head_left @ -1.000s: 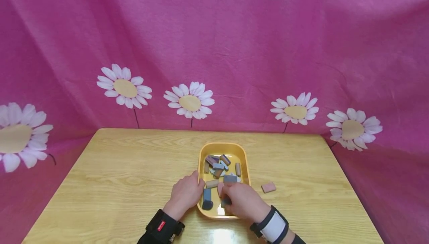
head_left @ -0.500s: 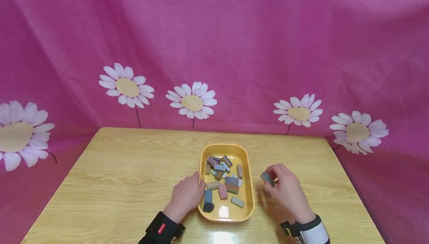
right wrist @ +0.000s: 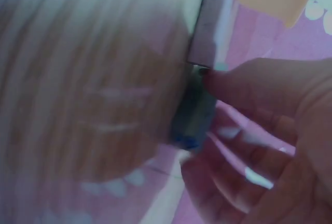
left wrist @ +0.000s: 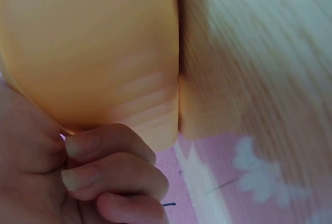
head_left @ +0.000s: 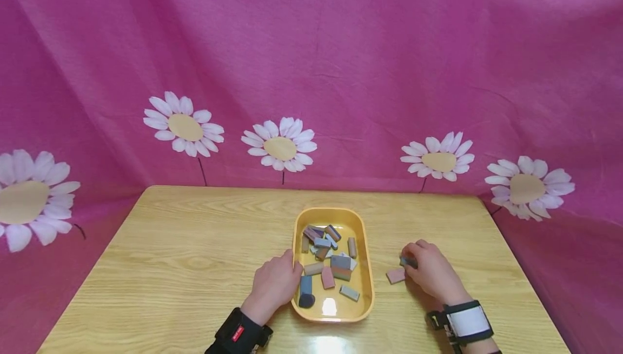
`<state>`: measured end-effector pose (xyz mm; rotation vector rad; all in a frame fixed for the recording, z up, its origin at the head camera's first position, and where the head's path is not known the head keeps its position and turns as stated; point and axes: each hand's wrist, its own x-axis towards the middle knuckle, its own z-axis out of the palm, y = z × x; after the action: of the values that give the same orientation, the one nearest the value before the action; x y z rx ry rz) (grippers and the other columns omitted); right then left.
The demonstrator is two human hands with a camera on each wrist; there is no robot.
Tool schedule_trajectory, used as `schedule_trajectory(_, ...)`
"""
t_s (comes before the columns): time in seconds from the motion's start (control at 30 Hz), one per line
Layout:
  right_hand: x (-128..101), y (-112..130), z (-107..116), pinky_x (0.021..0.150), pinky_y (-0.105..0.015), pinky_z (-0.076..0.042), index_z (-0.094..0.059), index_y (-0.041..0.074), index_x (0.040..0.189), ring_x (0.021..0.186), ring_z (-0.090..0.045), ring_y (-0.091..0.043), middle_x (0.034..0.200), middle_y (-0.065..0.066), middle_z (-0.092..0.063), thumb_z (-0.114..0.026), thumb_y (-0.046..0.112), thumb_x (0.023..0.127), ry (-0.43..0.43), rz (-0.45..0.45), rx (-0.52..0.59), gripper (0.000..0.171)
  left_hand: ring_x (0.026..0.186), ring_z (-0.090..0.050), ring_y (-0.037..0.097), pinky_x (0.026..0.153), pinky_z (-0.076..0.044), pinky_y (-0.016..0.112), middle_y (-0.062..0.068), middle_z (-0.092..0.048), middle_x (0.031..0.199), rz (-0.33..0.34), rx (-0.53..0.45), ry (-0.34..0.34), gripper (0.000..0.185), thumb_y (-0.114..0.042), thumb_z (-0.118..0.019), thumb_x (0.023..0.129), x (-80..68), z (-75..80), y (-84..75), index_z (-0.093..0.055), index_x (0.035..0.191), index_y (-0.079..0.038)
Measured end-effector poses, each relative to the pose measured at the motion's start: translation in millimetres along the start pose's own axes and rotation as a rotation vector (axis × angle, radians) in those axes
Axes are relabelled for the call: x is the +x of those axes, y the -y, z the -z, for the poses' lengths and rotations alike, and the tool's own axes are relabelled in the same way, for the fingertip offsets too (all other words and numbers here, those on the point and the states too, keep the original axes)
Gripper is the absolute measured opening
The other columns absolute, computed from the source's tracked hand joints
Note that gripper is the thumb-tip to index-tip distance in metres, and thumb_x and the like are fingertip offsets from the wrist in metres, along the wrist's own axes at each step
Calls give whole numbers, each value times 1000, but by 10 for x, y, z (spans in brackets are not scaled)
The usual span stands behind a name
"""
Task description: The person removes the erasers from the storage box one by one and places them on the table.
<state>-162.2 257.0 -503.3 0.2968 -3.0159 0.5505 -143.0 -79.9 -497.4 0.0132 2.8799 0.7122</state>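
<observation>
A pink cloth with white daisies (head_left: 278,146) hangs behind a big wooden worktop (head_left: 185,256). In the middle of the worktop sits a yellow tray (head_left: 361,224) with lots of little blocks in it, grey, pink and brown. The left hand (head_left: 274,285) rests against the tray's left side, its fingers (left wrist: 111,146) curled at the rim. The right hand (head_left: 428,273) is on the worktop to the right of the tray. It pinches a small grey-blue block (head_left: 408,261) with its fingertips, low on the wood. A pink block (head_left: 396,275) lies just beside it. The grey-blue block looks light and hard, not squishy. It seems easy to hold by its two long sides with thumb and finger.
</observation>
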Motion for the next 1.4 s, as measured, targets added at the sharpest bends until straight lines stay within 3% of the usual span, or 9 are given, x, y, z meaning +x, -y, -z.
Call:
schedule_trajectory(0.17, 90, 313, 147, 84, -46, -50, -70, 10, 98, 94, -60, -25, 96, -6, -64, -75, 15, 81, -63, 108, 18, 19, 54, -48, 20, 49, -32, 33, 3, -49, 63, -7, -9, 6, 29, -33, -46, 97, 4, 13, -1, -58, 103, -7)
schedule_trajectory(0.4, 301, 1073, 276, 88, -39, -51, -69, 14, 104, 99, -59, -19, 104, -1, -63, -77, 20, 80, -47, 288, 19, 25, 53, -48, 19, 49, -32, 32, 3, -49, 63, -9, -14, 7, 29, -33, -46, 98, 18, 8, 16, -58, 105, -7)
schedule_trajectory(0.53, 417, 1465, 203, 85, -37, -50, -69, 16, 109, 99, -55, -18, 110, -2, -60, -79, 20, 78, -8, 333, 26, 32, 53, -48, 19, 49, -32, 33, 3, -49, 63, -30, -7, -10, 28, -33, -46, 98, 26, 28, 24, -57, 102, -8)
schedule_trajectory(0.7, 556, 1780, -8, 82, -39, -51, -68, 16, 119, 102, -55, -22, 116, -5, -59, -78, 20, 76, 129, 318, -18, 44, 51, -47, 19, 48, -31, 32, 3, -48, 61, -32, -1, -14, 27, -33, -46, 98, 38, 53, 23, -57, 101, -8)
schedule_trajectory(0.83, 625, 1852, -195, 81, -42, -52, -68, 19, 117, 108, -55, -26, 126, -6, -59, -80, 29, 75, 225, 326, -125, 45, 53, -47, 19, 48, -31, 32, 3, -48, 63, -41, -12, -11, 26, -32, -47, 98, 25, 50, 20, -57, 102, -8)
schedule_trajectory(0.97, 654, 1839, -323, 76, -40, -52, -70, 21, 108, 107, -52, -26, 125, -5, -60, -80, 27, 74, 207, 370, -210, 36, 53, -47, 19, 48, -31, 32, 3, -48, 63, -53, -18, -28, 24, -30, -47, 98, 12, 28, 27, -57, 100, -8)
schedule_trajectory(1.13, 693, 1779, -386, 66, -35, -51, -69, 19, 108, 99, -49, -25, 110, -8, -58, -76, 17, 76, 162, 305, -191, 33, 52, -47, 19, 47, -32, 33, 4, -48, 63, -50, -25, -28, 23, -30, -47, 97, 5, 29, 23, -56, 98, -8)
schedule_trajectory(1.33, 682, 1699, -385, 70, -41, -51, -62, 19, 131, 93, -51, -30, 106, -13, -56, -72, 16, 79, 161, 282, -138, 53, 52, -47, 19, 47, -31, 32, 3, -48, 63, -35, -16, -11, 24, -31, -45, 97, 11, 24, 18, -56, 98, -9)
schedule_trajectory(1.4, 675, 1668, -384, 72, -40, -50, -64, 19, 126, 91, -50, -30, 104, -13, -55, -74, 14, 76, 156, 287, -125, 51, 52, -47, 19, 47, -31, 32, 3, -48, 63, -29, -8, -13, 25, -31, -45, 98, 17, 28, 18, -56, 98, -9)
